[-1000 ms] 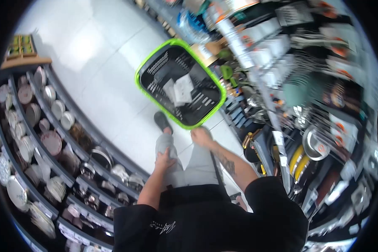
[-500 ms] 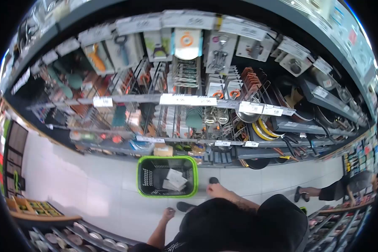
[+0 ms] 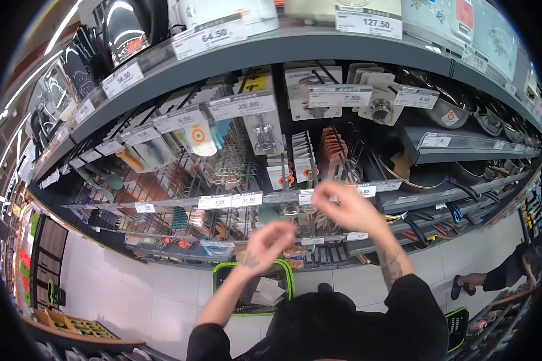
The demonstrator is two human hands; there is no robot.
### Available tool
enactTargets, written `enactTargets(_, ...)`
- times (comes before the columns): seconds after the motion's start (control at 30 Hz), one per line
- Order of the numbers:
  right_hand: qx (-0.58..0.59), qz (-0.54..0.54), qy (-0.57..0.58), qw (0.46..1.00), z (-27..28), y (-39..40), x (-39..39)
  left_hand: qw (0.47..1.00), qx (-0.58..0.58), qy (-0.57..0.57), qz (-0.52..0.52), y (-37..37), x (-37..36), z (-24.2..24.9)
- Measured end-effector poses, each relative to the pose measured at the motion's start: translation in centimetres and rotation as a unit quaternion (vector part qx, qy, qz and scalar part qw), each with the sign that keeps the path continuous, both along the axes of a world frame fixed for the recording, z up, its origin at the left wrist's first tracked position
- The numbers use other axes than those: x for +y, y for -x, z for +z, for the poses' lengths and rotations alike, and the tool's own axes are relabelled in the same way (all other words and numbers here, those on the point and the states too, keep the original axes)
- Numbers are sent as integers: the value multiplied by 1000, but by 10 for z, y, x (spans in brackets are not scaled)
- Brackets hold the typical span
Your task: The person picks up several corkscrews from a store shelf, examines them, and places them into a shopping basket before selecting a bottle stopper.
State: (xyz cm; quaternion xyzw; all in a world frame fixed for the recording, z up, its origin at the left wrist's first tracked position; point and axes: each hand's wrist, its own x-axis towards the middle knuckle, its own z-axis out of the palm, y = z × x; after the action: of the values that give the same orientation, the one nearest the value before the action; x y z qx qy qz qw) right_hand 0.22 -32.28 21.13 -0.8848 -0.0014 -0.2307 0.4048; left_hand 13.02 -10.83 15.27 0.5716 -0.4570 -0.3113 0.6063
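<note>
Both of my hands are raised in front of the shelf of kitchen tools. My left hand [image 3: 270, 245] is above the green-rimmed basket [image 3: 224, 269], with its fingers curved and blurred; whether it holds anything cannot be made out. My right hand [image 3: 345, 206] is higher, before the price labels [image 3: 367, 191], its fingers bent and smeared by motion. White packages [image 3: 268, 291] lie in the basket on the floor. Behind the hands hang packaged utensils, among them a carded metal tool [image 3: 263, 133] and orange-marked packs [image 3: 281, 174].
Pans [image 3: 424, 174] and lids fill the shelves at the right. Boxes and appliances stand on the upper shelf [image 3: 307, 43]. Another person [image 3: 504, 274] is at the far right beside a second basket [image 3: 457, 328]. A wooden produce stand [image 3: 78, 325] is at the lower left.
My hands have risen from low beside the basket to in front of the shelf. The view has tilted up, showing more of the upper shelf.
</note>
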Motion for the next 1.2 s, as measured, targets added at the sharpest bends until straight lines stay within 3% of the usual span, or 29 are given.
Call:
enactTargets(0.07,-104,-79,16,991,30,-19,-32,996,-56,73,22,-13,-48,25)
enactTargets(0.13,-214,-182,152,947,28,-49,-76,982,-128,127,49,-31,-98,50)
enactTargets(0.17,-219,-184,152,946,26,-61,-91,976,-138,146,85,-45,-125,54)
enactTargets(0.23,-243,-287,199,905,20,-85,-116,958,-171,140,185,-73,-174,62)
enactTargets(0.27,-198,-254,207,924,14,-96,-134,936,-216,128,248,-83,-194,65)
enactTargets(0.33,-192,-263,167,931,-2,-121,-157,938,-230,126,227,-125,-235,53)
enactTargets(0.4,-178,-300,207,914,-17,-145,-176,935,-261,99,218,-188,-274,19)
enactTargets(0.47,-237,-335,204,889,-16,-158,-182,932,-290,67,209,-200,-282,14)
enactTargets(0.6,-257,-279,104,919,3,-166,-201,932,-250,-78,252,-134,-253,83)
enactTargets(0.67,-325,-123,-85,934,1,-175,-208,936,-261,-27,235,-143,-258,82)
enactTargets(0.8,-345,-63,-167,922,12,-182,-209,939,-254,51,225,-189,-284,55)
enactTargets(0.87,-329,-51,-173,927,16,-178,-209,939,-234,51,245,-209,-295,39)
enactTargets(0.97,-294,-57,-205,932,24,-162,-194,967,-144,128,168,-197,-294,37)
enactTargets(1.03,-309,-39,-229,922,20,-160,-188,970,87,180,139,-189,-296,36)
enactTargets(1.13,-318,-47,-207,924,15,-152,-183,982,6,185,47,-180,-281,36)
enactTargets(1.2,-329,-44,-205,921,15,-148,-178,985,15,169,16,-173,-272,38)
